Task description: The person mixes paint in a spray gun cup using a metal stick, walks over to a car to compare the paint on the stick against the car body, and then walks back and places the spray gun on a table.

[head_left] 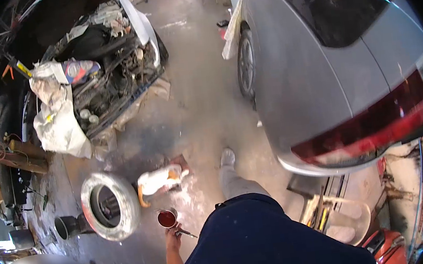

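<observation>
My left hand (172,235), low and left of the middle, has its fingers wrapped round a small cup of dark red liquid (167,218). A thin tool with a dark handle (186,233) sticks out from the same hand toward the right. Just beyond the cup, an orange and white cat (159,180) is on the stained floor. To the cup's left lies a pale, dusty tire (89,209). My right hand does not show.
A silver car (299,86) with a red tail light fills the right side. An opened engine bay (113,80) with cloths over it stands at the upper left. A black bucket (67,227) is beside the tire. A tray of tools (357,219) lies lower right.
</observation>
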`<state>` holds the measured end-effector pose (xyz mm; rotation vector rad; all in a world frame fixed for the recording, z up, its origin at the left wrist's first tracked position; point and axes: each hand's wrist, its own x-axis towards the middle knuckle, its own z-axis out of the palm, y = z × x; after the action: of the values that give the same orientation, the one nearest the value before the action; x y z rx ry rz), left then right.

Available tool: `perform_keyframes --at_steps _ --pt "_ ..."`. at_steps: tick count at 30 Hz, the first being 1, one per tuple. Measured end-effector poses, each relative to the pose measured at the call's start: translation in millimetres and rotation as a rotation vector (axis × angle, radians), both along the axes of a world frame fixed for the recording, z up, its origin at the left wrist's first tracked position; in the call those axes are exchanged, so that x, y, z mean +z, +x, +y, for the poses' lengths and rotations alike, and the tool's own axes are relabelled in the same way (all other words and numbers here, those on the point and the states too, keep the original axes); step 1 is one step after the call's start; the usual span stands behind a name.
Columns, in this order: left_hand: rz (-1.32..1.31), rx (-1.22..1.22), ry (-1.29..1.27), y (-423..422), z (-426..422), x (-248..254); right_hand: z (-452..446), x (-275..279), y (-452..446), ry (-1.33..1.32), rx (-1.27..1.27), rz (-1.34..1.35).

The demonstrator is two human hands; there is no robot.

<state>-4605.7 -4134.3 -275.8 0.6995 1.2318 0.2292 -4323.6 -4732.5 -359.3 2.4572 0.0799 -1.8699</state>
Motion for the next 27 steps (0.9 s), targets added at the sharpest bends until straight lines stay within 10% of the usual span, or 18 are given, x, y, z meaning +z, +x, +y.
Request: perform_keyframes --at_steps 6,7,10,11,16,21,23,27 --pt "-0.006 -0.161 -0.011 189 92 28 249 -80 305 0.357 0.319 -0.369" --pt "0.018 -0.180 0.016 226 104 42 342 14 367 0.394 0.191 -0.387" --pt "0.102 -0.368 0.127 320 163 44 505 58 530 1.001 0.099 -0.806" --pt "0.094 -0.375 0.134 364 174 69 554 197 562 0.923 0.074 -0.561" --pt "0.123 -0.505 0.224 553 269 83 692 266 720 1.339 -0.084 -0.757" --pt "0.060 -0.566 0.272 757 379 99 697 112 829 1.162 -0.161 -0.899" --pt "0.010 -0.613 0.293 831 415 91 648 43 842 0.526 -0.162 -0.488" --pt "-0.032 -0.686 0.291 980 480 113 568 8 837 0.185 -0.033 -0.217"
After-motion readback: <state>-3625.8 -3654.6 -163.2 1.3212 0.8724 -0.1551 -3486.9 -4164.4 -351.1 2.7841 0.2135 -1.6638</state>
